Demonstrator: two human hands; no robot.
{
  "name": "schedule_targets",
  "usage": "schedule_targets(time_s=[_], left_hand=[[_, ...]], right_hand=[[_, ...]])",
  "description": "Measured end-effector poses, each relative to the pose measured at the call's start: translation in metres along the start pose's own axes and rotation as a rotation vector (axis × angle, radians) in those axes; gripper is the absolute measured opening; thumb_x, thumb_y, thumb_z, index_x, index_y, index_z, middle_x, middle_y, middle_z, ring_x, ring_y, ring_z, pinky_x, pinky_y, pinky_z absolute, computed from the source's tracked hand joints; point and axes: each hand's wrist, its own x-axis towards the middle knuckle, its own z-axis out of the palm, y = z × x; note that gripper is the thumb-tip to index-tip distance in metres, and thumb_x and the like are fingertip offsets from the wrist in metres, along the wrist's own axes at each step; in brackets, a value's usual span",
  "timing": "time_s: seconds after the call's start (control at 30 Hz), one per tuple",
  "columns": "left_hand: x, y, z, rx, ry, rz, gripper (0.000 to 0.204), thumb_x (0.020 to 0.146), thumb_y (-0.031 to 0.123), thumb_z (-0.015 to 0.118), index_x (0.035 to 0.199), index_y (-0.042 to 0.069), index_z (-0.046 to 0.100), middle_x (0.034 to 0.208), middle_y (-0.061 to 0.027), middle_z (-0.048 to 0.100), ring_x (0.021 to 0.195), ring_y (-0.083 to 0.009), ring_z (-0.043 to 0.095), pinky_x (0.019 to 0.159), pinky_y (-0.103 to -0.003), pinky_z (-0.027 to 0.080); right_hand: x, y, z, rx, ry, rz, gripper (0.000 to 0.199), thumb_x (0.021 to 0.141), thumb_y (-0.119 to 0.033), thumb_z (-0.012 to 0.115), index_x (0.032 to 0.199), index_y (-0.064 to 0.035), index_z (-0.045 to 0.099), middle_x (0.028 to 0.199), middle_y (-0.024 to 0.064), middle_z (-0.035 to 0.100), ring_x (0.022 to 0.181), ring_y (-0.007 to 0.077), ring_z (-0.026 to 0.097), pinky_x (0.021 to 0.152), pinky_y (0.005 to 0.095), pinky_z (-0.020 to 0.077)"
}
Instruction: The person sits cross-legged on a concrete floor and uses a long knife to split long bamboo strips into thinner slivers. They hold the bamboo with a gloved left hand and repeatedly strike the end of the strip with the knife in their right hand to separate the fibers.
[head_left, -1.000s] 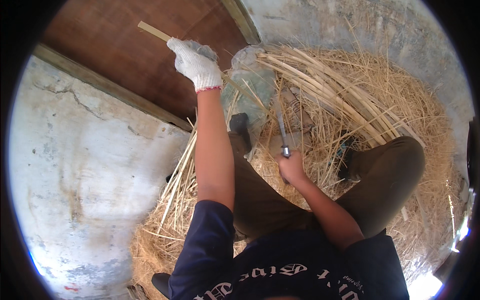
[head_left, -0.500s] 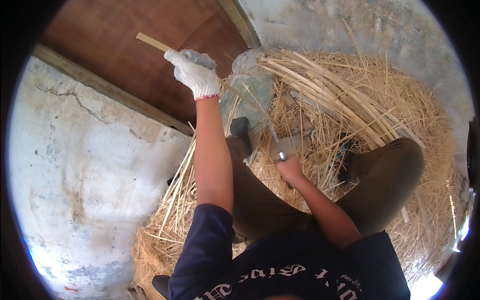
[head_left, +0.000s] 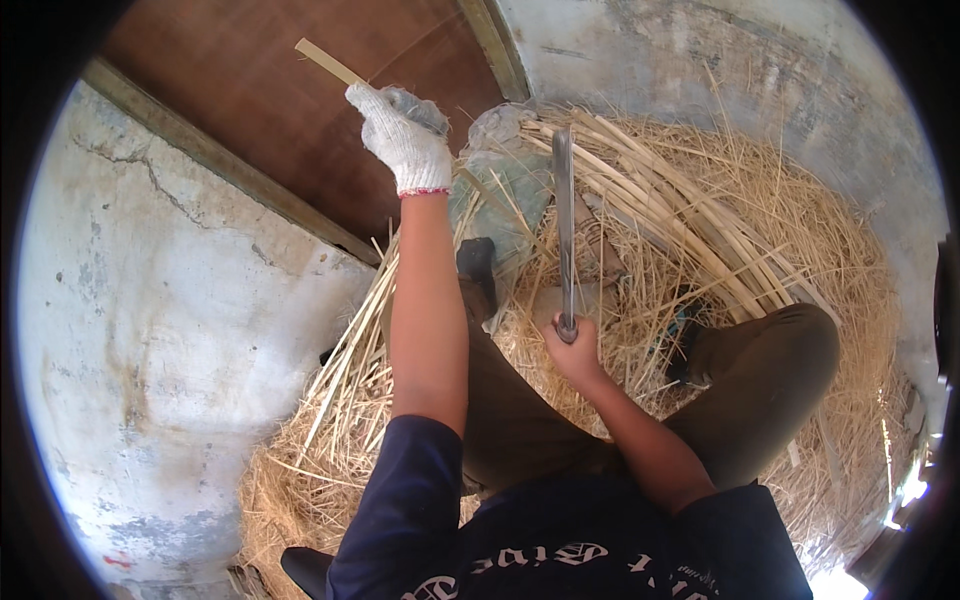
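My left hand [head_left: 408, 145] grips a strip [head_left: 328, 62], its long axis slanting forward-left, and my right hand [head_left: 575, 352] clasps a knife [head_left: 566, 220] that points away from me.

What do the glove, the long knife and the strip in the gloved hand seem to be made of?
Glove: knitted fabric, perhaps cotton, matte white, with visible ribbing and a red-edged cuff.
Long knife: blade probably steel, smooth and grey, judging by its shine; the fist mostly hides the handle.
Strip: likely bamboo, possibly wood; it looks flat and pale yellow.
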Motion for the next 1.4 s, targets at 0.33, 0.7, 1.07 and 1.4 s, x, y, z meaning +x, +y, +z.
schedule_targets(time_s=[0.33,0.7,1.07,1.4], left_hand=[[0.01,0.006,-0.009,0.008,0.003,-0.002,0.069,0.1,0.071,0.047,0.06,0.019,0.023,0.054,0.0027,0.019,0.045,-0.0161,0.02,0.046,-0.035,0.017],[0.005,-0.002,0.003,0.034,0.008,-0.003,0.068,0.102,0.068,0.045,0.061,0.018,0.025,0.054,0.0022,0.021,0.044,-0.0172,0.026,0.045,-0.036,0.022],[0.011,0.002,-0.01,-0.032,-0.006,-0.007,0.064,0.102,0.065,0.05,0.063,0.017,0.033,0.054,0.0025,0.027,0.043,-0.0149,0.029,0.043,-0.034,0.022],[-0.001,0.02,-0.004,-0.062,-0.09,0.003,0.069,0.099,0.072,0.049,0.062,0.017,0.029,0.055,0.0023,0.023,0.045,-0.0166,0.025,0.046,-0.034,0.021]], right_hand=[[0.008,-0.003,-0.014,-0.077,-0.164,0.593,0.024,0.085,-0.016,0.068,0.068,-0.0014,0.059,0.056,0.0086,0.056,0.047,0.0214,0.054,0.05,0.0422,0.0444],[-0.01,0.019,0.001,-0.079,0.004,0.158,0.028,0.088,-0.014,0.069,0.065,-0.005,0.055,0.057,0.0031,0.055,0.049,0.0165,0.054,0.048,0.0356,0.0395],[0.002,0.002,-0.007,0.311,-0.197,0.915,0.024,0.087,-0.016,0.067,0.071,-0.004,0.053,0.056,0.0056,0.051,0.039,0.0187,0.045,0.038,0.0376,0.0344],[0.005,-0.015,0.002,-0.341,-0.075,0.243,0.026,0.086,-0.022,0.069,0.078,0.0035,0.068,0.064,0.017,0.065,0.06,0.029,0.066,0.061,0.0439,0.0496]])
